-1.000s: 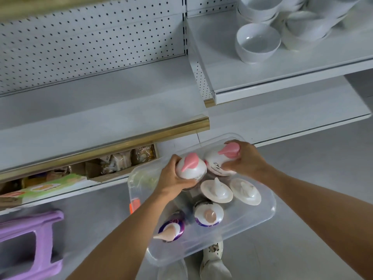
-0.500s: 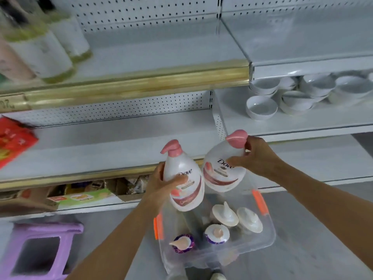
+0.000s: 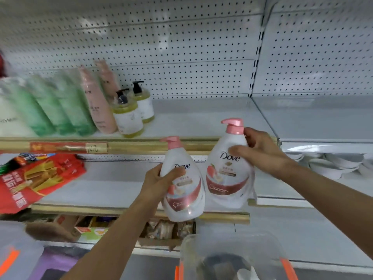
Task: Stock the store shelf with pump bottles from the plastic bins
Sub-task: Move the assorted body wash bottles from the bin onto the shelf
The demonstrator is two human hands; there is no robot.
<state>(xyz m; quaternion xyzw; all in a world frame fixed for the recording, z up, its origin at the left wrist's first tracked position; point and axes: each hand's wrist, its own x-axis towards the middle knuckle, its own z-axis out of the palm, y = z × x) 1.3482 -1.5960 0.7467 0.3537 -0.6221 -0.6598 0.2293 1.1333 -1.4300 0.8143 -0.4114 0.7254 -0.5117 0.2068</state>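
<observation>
I hold two white Dove pump bottles with pink pumps in front of the shelving. My left hand point(image 3: 159, 182) grips the lower bottle point(image 3: 182, 190) around its body. Around the neck and shoulder of the higher bottle point(image 3: 229, 174) is my right hand point(image 3: 260, 152), and its pump reaches the gold edge of the upper shelf point(image 3: 201, 118). Both bottles stand roughly upright, side by side. The clear plastic bin point(image 3: 232, 257) with orange latches sits below at the bottom edge; its contents are blurred.
On the upper shelf's left stand green bottles point(image 3: 54, 110), pink bottles point(image 3: 96, 102) and two amber pump bottles point(image 3: 129, 116). Red snack packs point(image 3: 34, 176) lie on the middle shelf's left. White bowls point(image 3: 333, 162) sit at right. A purple stool point(image 3: 52, 265) is below left.
Both hands lifted the two Dove bottles out of the bin and up toward the upper shelf. My view tilted upward, so the bin dropped to the frame's bottom.
</observation>
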